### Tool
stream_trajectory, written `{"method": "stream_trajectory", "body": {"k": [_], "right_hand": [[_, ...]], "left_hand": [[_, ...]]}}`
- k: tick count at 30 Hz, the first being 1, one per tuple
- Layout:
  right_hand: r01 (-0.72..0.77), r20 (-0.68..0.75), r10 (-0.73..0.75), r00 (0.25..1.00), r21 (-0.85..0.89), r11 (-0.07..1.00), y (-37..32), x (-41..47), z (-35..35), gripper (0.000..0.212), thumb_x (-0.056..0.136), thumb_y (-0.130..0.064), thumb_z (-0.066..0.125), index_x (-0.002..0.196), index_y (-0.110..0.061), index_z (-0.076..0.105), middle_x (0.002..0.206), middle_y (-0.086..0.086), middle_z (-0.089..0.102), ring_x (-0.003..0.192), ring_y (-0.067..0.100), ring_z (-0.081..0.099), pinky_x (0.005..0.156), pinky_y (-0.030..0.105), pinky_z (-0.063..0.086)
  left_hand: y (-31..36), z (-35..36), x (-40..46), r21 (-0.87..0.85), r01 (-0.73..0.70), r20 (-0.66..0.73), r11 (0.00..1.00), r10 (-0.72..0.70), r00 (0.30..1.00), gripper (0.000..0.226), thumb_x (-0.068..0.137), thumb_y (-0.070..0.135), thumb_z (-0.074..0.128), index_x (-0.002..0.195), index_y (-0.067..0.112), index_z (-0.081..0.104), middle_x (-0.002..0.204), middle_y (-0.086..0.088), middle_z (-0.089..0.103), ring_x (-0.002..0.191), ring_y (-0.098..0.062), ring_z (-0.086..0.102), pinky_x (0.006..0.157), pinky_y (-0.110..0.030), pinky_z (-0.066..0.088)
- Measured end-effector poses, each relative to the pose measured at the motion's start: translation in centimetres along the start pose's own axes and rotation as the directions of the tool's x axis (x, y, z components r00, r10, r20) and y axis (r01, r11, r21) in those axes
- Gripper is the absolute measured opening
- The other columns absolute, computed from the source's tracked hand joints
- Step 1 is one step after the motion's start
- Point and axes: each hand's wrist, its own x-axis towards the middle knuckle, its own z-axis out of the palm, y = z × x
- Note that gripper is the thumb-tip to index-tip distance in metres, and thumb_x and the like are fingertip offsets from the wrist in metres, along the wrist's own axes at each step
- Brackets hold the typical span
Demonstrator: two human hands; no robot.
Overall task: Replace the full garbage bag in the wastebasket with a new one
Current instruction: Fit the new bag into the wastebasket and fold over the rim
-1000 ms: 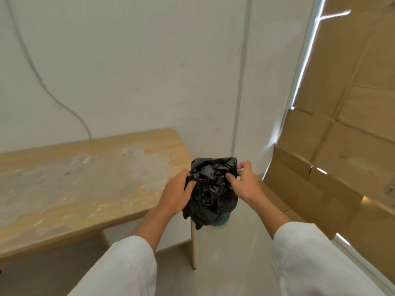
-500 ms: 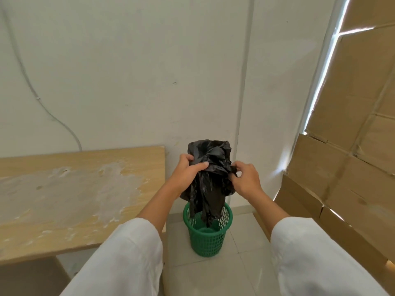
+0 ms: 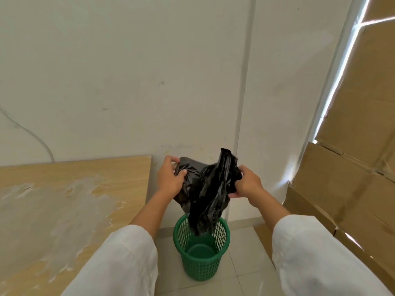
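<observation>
**Garbage bag held over the empty wastebasket**

Garbage bag (image 3: 209, 189), black and crumpled, is shown held in the air by both hands, directly above the green wastebasket (image 3: 202, 263). Its upper edge is gripped on two sides, and its lower end hangs down to the rim of the wastebasket at 12 o'clock, overlapping the far side of the rim in this view; whether it touches cannot be told. The left hand (image 3: 170, 178) is closed on the bag's left edge, with the thumb in front of the plastic and the fingers curled behind it. The right hand (image 3: 248, 184) is closed on a bunched fold at the bag's right side. A peak of plastic stands up between the two hands.

The wastebasket, a mesh-walled tub, stands on the tiled floor (image 3: 245, 263), and its bare bottom is visible. At 9 o'clock from it lies a wooden surface (image 3: 64, 199) with a worn, whitish patch. At 3 o'clock, flattened cardboard (image 3: 346, 189) is seen leaning up the wall. Both forearms are covered by white sleeves (image 3: 119, 263).
</observation>
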Motion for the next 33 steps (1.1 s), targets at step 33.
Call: {"method": "stream_trajectory", "body": {"k": [33], "right_hand": [[0.036,-0.189,-0.063,0.98,-0.141,0.989,34.6,28.7,19.5,0.031,0.089,-0.008,0.043,0.119,-0.007,0.047,0.108,0.018,0.053,0.094,0.042,0.061,0.066,0.046,0.059]], "left_hand": [[-44.0,24.0,7.8,0.167,0.111,-0.291,0.98,-0.059,0.955,0.018,0.092,0.008,0.047,0.102,0.007,0.061,0.105,-0.017,0.065,0.099,-0.035,0.058,0.083,-0.037,0.047]]}}
